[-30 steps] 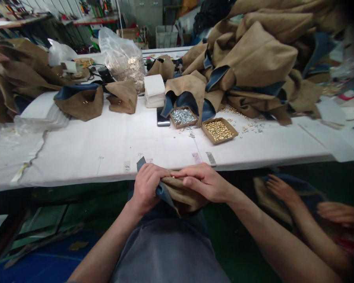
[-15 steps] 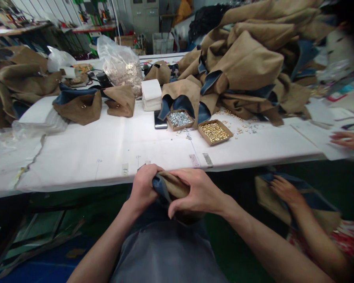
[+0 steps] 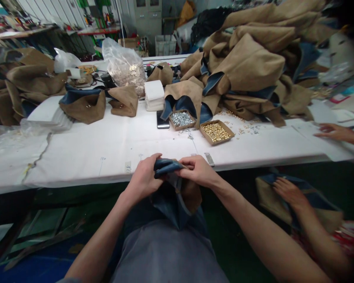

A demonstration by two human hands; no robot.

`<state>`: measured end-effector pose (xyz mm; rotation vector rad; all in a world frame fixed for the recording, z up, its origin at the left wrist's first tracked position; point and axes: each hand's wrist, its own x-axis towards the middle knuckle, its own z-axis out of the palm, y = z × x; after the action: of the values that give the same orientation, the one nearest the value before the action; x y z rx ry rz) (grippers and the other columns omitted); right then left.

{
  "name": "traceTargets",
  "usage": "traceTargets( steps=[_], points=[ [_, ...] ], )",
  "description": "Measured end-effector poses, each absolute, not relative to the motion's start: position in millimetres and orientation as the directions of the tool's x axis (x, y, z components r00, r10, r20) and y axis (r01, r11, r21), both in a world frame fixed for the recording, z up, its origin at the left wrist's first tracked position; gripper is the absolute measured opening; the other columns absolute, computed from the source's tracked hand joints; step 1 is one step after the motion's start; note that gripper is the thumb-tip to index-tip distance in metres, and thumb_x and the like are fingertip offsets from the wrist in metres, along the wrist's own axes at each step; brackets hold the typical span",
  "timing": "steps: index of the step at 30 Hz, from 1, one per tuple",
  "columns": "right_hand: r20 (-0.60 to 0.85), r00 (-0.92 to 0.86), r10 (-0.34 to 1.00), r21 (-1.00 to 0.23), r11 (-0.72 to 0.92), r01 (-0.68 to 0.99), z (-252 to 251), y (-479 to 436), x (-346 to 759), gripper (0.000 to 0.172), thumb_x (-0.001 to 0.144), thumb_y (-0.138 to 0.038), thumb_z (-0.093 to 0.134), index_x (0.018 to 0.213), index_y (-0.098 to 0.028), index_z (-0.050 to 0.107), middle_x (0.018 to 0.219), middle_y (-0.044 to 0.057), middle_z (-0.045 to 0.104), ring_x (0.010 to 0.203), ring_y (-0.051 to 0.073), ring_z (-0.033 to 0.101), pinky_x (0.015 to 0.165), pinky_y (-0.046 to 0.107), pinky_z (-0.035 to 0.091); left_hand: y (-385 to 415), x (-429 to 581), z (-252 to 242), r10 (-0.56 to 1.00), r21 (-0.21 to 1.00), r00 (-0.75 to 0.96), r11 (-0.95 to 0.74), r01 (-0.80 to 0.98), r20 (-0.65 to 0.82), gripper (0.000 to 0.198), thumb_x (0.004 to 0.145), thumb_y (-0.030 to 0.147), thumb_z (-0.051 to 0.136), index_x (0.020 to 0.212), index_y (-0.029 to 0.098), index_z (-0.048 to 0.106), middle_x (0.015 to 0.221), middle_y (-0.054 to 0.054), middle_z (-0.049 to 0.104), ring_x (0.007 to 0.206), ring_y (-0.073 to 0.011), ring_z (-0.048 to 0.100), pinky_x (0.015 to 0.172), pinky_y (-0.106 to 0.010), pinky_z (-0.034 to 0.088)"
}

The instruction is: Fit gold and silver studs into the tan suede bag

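A brown and blue fabric piece [image 3: 177,200] hangs over my lap at the table's front edge, its blue side showing. My left hand [image 3: 146,175] grips its upper left edge, fingers closed on it. On the upper right edge my right hand [image 3: 197,169] is closed in a pinch. Beyond them on the table sit a tray of gold studs [image 3: 216,132] and a tray of silver studs [image 3: 181,119]. A phone [image 3: 163,120] lies beside the silver ones.
Brown fabric pieces [image 3: 247,67] are heaped at the back right. A clear bag [image 3: 125,65] and white stacked sheets [image 3: 154,94] stand behind the trays. At the right, another person's hand [image 3: 336,132] rests on the table; their other hand [image 3: 289,192] holds fabric below.
The fabric has turned so that more of its blue side shows. My right hand has gone from a wide grasp to a pinch at the top edge. Both hands have risen slightly.
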<state>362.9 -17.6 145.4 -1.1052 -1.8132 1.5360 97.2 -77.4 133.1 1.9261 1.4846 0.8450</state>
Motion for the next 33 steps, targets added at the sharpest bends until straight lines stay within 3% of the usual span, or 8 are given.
traceTargets(
  steps=[3, 5, 9, 12, 19, 24, 29, 33],
  points=[
    [-0.233, -0.492, 0.839, -0.972, -0.198, 0.124, 137, -9, 365, 0.04, 0.076, -0.052, 0.093, 0.09, -0.016, 0.083, 0.081, 0.004, 0.074, 0.074, 0.023, 0.067, 0.065, 0.03, 0.052, -77, 96, 128, 0.983, 0.833, 0.175, -0.144, 0.535, 0.058, 0.1, 0.085, 0.028, 0.094, 0.173, 0.023, 0.048, 0.159, -0.016, 0.07, 0.141, -0.0391, 0.071, 0.12, -0.055, 0.058],
    [-0.315, -0.464, 0.828, -0.941, -0.334, 0.042, 130, -3, 366, 0.042, 0.072, -0.052, 0.095, 0.087, -0.016, 0.081, 0.083, 0.006, 0.076, 0.072, 0.023, 0.069, 0.064, 0.031, 0.054, -75, 97, 123, 0.987, 0.881, 0.158, -0.097, 0.462, 0.026, 0.089, 0.086, 0.025, 0.09, 0.168, 0.024, 0.055, 0.154, -0.013, 0.074, 0.137, -0.0361, 0.073, 0.116, -0.05, 0.059],
    [-0.445, -0.456, 0.77, -0.857, -0.514, -0.03, 117, 5, 367, 0.049, 0.072, -0.052, 0.104, 0.095, -0.015, 0.082, 0.095, 0.012, 0.082, 0.079, 0.027, 0.075, 0.072, 0.034, 0.062, -67, 93, 112, 0.997, 0.879, 0.006, 0.067, 0.472, -0.079, 0.032, 0.098, 0.043, 0.08, 0.119, 0.018, 0.079, 0.114, -0.009, 0.084, 0.108, -0.0317, 0.076, 0.093, -0.039, 0.058],
    [-0.436, -0.534, 0.725, -0.821, -0.563, -0.093, 111, 8, 369, 0.06, 0.078, -0.056, 0.109, 0.114, -0.016, 0.083, 0.111, 0.012, 0.083, 0.096, 0.027, 0.078, 0.086, 0.034, 0.067, -62, 89, 102, 0.989, 0.87, -0.017, 0.14, 0.474, -0.15, 0.043, 0.104, 0.06, 0.07, 0.099, 0.018, 0.077, 0.097, -0.006, 0.08, 0.094, -0.0282, 0.072, 0.081, -0.034, 0.05],
    [-0.162, -0.114, 0.98, -0.966, -0.181, -0.185, 118, 2, 382, 0.059, 0.079, -0.048, 0.11, 0.123, -0.022, 0.08, 0.108, 0.0, 0.072, 0.082, 0.011, 0.063, 0.073, 0.018, 0.058, -52, 83, 68, 0.955, 0.844, -0.065, 0.285, 0.455, -0.288, 0.051, 0.103, 0.06, 0.06, 0.072, 0.021, 0.061, 0.074, -0.006, 0.067, 0.078, -0.026, 0.065, 0.068, -0.032, 0.041],
    [-0.139, -0.338, 0.931, -0.981, -0.177, -0.083, 133, -22, 368, 0.045, 0.095, -0.054, 0.097, 0.12, -0.019, 0.083, 0.13, 0.011, 0.079, 0.108, 0.024, 0.079, 0.1, 0.035, 0.07, -44, 87, 61, 0.954, 0.847, -0.04, 0.282, 0.451, -0.296, 0.051, 0.105, 0.061, 0.058, 0.076, 0.02, 0.065, 0.078, -0.006, 0.07, 0.081, -0.0262, 0.067, 0.07, -0.033, 0.044],
    [-0.07, -0.399, 0.914, -0.993, -0.024, 0.119, 112, -22, 342, 0.048, 0.106, -0.059, 0.083, 0.134, -0.02, 0.08, 0.112, 0.011, 0.084, 0.097, 0.027, 0.083, 0.09, 0.04, 0.071, -44, 92, 71, 0.956, 0.84, 0.024, 0.245, 0.483, -0.292, 0.045, 0.105, 0.057, 0.064, 0.085, 0.017, 0.073, 0.081, -0.007, 0.075, 0.082, -0.0272, 0.072, 0.07, -0.033, 0.049],
    [0.045, -0.475, 0.879, -0.904, 0.238, 0.354, 92, 0, 334, 0.03, 0.111, -0.048, 0.074, 0.108, -0.023, 0.091, 0.094, 0.005, 0.083, 0.084, 0.025, 0.079, 0.082, 0.037, 0.062, -51, 94, 80, 0.964, 0.799, 0.016, 0.21, 0.564, -0.265, 0.042, 0.089, 0.047, 0.088, 0.116, 0.018, 0.073, 0.109, -0.009, 0.084, 0.099, -0.0298, 0.079, 0.08, -0.034, 0.056]
  ],
)
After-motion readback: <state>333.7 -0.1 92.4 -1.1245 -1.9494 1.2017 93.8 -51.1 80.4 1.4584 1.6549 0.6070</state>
